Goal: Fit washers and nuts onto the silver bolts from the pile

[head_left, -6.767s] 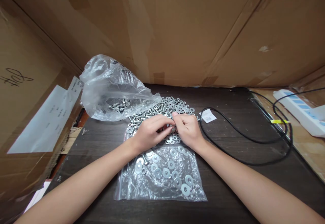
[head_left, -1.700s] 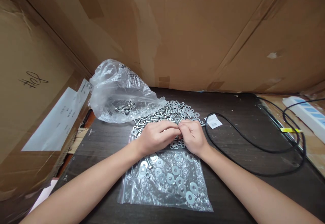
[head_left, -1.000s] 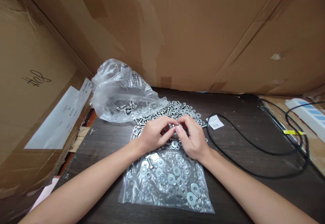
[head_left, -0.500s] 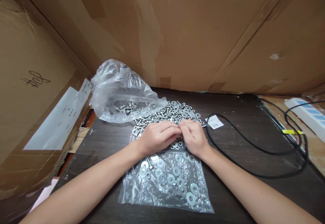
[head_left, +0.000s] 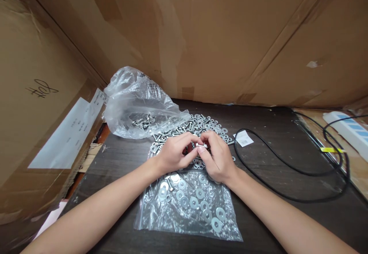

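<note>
Between the fingertips of both hands is a small silver bolt (head_left: 201,145), lying roughly sideways. My left hand (head_left: 176,151) pinches its left end, fingers curled and thumb below. At the other end my right hand (head_left: 217,156) closes thumb and fingers on it. Whether a nut or washer sits on the bolt is too small to tell. Just behind and under the hands spreads a pile of bolts, nuts and washers (head_left: 198,122), partly hidden by them. Nearer to me lies a flat clear zip bag (head_left: 184,223) with several large washers (head_left: 216,225) and a bolt on it or in it.
A crumpled clear plastic bag (head_left: 126,108) holding more bolts stands at the back left. Right of the pile are a white paper label (head_left: 243,138) and a looped black cable (head_left: 287,196). Cardboard walls (head_left: 230,47) enclose the back and left. A power strip (head_left: 349,129) lies far right.
My hands have parted slightly and the fingers have opened out, so the bolt between them shows. The right hand has turned and lowered a little. The bags and pile look the same.
</note>
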The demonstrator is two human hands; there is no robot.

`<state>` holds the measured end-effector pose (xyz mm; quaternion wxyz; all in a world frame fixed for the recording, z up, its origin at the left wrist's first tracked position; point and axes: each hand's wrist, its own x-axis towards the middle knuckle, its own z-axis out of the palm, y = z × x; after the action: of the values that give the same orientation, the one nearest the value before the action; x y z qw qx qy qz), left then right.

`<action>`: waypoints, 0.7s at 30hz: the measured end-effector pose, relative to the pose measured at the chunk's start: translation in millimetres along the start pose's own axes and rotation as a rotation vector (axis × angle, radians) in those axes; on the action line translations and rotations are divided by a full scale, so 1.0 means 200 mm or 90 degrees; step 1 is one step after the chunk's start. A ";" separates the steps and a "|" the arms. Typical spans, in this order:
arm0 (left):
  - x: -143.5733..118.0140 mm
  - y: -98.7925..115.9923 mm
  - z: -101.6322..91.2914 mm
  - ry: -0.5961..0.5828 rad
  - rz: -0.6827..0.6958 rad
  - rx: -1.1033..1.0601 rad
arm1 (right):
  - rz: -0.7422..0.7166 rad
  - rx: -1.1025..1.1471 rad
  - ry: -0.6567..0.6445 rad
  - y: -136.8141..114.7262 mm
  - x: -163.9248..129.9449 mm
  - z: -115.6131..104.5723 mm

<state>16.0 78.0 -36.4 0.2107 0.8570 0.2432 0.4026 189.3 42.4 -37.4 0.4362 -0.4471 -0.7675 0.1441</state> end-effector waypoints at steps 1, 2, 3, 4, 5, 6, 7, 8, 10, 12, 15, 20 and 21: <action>0.00 0.00 0.00 0.005 0.003 -0.005 | -0.002 -0.006 -0.003 0.00 0.00 0.00; 0.00 0.00 0.00 0.014 0.006 -0.011 | -0.004 -0.009 -0.004 0.00 0.00 0.00; 0.00 0.00 0.00 0.022 0.008 -0.016 | -0.006 -0.010 -0.003 0.00 0.00 0.00; 0.01 0.00 0.00 0.029 0.010 -0.020 | -0.008 -0.008 -0.001 0.00 0.00 0.00; 0.01 0.00 0.00 0.035 0.013 -0.021 | -0.008 -0.003 0.002 0.00 0.00 0.00; 0.01 0.00 0.00 0.038 0.016 -0.019 | -0.008 0.003 0.003 0.00 0.01 -0.01; 0.01 0.00 0.00 0.038 0.021 -0.013 | -0.006 0.010 0.003 -0.01 0.01 -0.01; 0.01 0.00 0.00 0.035 0.027 -0.003 | -0.002 0.016 0.002 0.00 0.01 -0.01; 0.01 0.00 0.00 0.022 0.040 0.021 | 0.015 0.032 -0.002 0.00 0.02 -0.01; 0.01 0.01 0.00 0.004 0.053 0.047 | 0.044 0.051 -0.005 0.01 0.03 -0.01; 0.01 0.01 -0.01 -0.017 0.081 0.084 | 0.085 0.068 -0.021 0.04 0.03 -0.01; 0.01 0.01 0.01 -0.007 0.139 0.114 | 0.088 0.063 -0.036 0.05 0.03 -0.01; 0.01 0.01 0.01 -0.006 0.140 0.115 | 0.089 0.063 -0.035 0.05 0.03 -0.01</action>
<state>19.1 77.8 -35.5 0.0889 0.8957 0.1821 0.3957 196.1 52.3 -39.9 0.4250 -0.4732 -0.7384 0.2240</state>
